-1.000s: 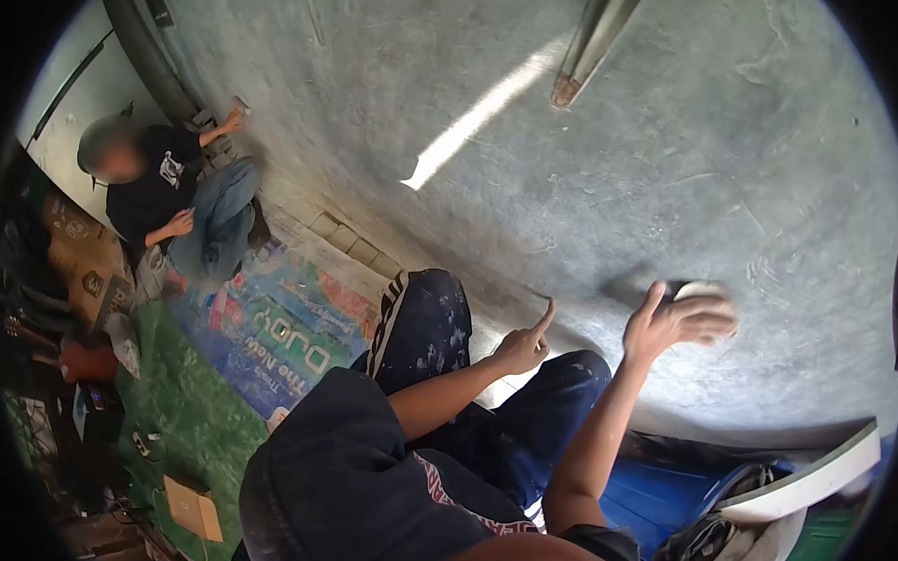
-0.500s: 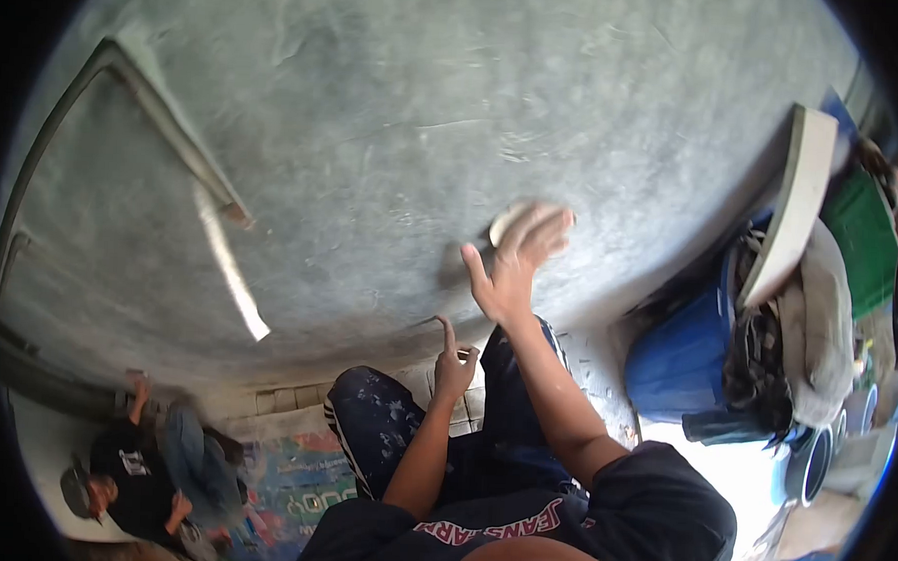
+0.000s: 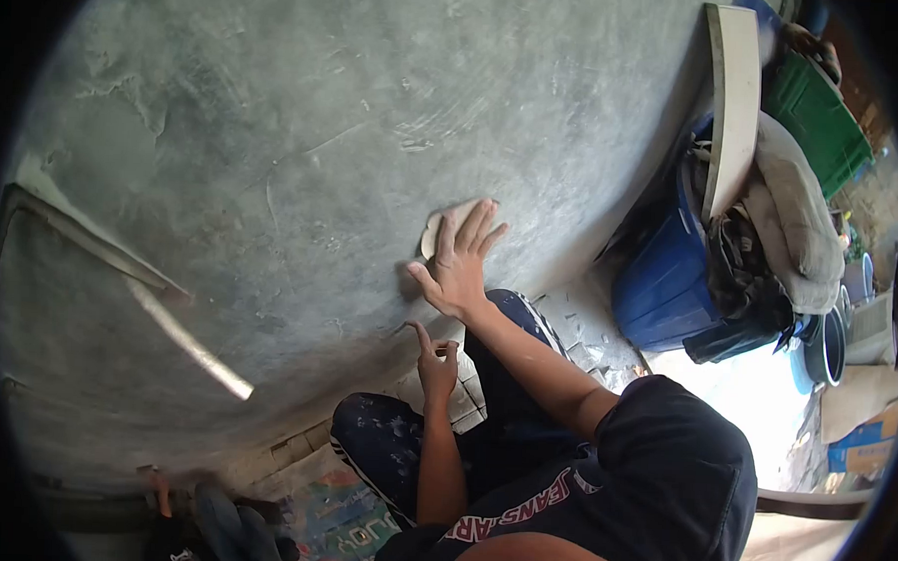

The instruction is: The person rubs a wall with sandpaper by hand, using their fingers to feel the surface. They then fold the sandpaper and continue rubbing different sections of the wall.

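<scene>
Under the fingers of my right hand (image 3: 459,266) lies a pale, round-cornered piece of sandpaper (image 3: 437,238), pressed flat to the grey plastered wall (image 3: 304,177). The fingers are spread over it with the thumb held apart, and its working face is hidden against the wall. Lower down and to the left, my left hand (image 3: 436,369) has its index finger stretched out to the wall surface. Its other fingers are partly hidden, and nothing shows in it. Scuff marks and fine lines run across the plaster above my hands.
A blue bin (image 3: 667,278) at right holds cloths and a long pale board (image 3: 734,103). Behind it is a green crate (image 3: 816,120). A bent strip (image 3: 190,341) sticks out at left. Another person's legs (image 3: 233,530) show at lower left, beside a printed sheet (image 3: 337,524).
The view has turned and shifted. My right hand, blurred before, appears farther left with the sandpaper and is sharper now. The left hand keeps its pose, and the other person is less in view.
</scene>
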A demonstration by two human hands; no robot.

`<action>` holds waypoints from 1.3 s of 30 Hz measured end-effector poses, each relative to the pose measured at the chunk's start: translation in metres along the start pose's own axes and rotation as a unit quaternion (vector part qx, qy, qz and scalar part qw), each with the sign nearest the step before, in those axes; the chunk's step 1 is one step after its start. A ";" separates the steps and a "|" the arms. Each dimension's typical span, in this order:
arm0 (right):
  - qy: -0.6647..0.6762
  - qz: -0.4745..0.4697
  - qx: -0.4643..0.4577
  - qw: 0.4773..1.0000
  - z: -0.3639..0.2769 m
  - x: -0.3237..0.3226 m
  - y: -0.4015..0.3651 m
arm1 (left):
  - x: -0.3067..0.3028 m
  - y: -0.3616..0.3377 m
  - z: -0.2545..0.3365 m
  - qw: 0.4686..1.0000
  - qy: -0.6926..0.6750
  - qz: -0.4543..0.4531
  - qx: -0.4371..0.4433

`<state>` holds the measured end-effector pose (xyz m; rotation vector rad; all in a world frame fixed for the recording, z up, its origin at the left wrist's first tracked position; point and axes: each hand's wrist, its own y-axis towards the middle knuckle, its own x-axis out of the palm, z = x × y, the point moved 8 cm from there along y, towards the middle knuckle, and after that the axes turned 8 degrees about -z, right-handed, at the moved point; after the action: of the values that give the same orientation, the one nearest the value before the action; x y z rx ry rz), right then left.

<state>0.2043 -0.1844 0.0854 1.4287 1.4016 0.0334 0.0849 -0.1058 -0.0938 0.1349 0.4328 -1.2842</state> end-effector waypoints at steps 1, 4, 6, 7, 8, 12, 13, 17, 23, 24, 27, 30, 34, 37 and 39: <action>-0.003 0.013 -0.009 1.000 -0.019 -0.037 0.036 | -0.003 0.001 0.005 1.000 -0.019 0.005 0.004; -0.020 0.061 -0.007 0.998 -0.057 -0.100 0.093 | -0.006 0.001 0.011 0.999 -0.020 0.003 0.026; -0.081 0.045 -0.010 0.996 -0.049 -0.092 0.085 | 0.002 0.002 0.016 0.998 -0.039 -0.002 0.051; -0.114 0.018 -0.029 0.993 -0.048 -0.077 0.075 | 0.002 0.003 0.014 0.996 -0.060 0.004 0.062; -0.103 0.010 -0.023 0.994 -0.035 -0.060 0.057 | -0.002 0.005 0.013 0.994 -0.081 0.018 0.072; -0.021 -0.073 0.067 0.995 0.042 0.028 -0.063 | -0.005 0.005 0.023 0.995 -0.044 0.055 0.071; -0.010 -0.145 0.147 0.978 0.060 0.040 -0.078 | -0.007 0.003 0.026 0.991 -0.065 0.068 0.090; 0.040 0.042 0.064 0.996 0.025 -0.070 0.026 | -0.024 -0.019 0.071 0.978 0.049 0.134 0.151; -0.036 0.051 -0.012 0.998 -0.015 -0.117 0.094 | -0.047 -0.031 0.143 0.906 0.245 0.253 0.232; -0.066 0.015 -0.014 0.998 -0.010 -0.100 0.078 | -0.047 -0.035 0.160 0.884 0.288 0.271 0.250; -0.046 -0.027 -0.034 0.998 0.030 -0.017 -0.012 | -0.051 -0.034 0.189 0.859 0.306 0.314 0.263; -0.072 -0.145 0.040 0.986 0.070 0.033 -0.068 | -0.050 -0.022 0.204 0.854 0.292 0.300 0.310; 0.045 0.024 0.068 0.996 0.058 -0.052 0.013 | -0.063 -0.005 0.246 0.802 0.385 0.294 0.348; 0.024 0.071 -0.001 0.997 0.002 -0.130 0.089 | -0.087 0.002 0.286 0.749 0.411 0.371 0.363; 0.008 0.064 -0.039 0.997 -0.024 -0.137 0.111 | -0.110 0.004 0.324 0.707 0.431 0.421 0.370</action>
<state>0.2237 -0.2381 0.2539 1.4528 1.3058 0.1801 0.1415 -0.1146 0.2434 1.5026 0.5156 -0.3132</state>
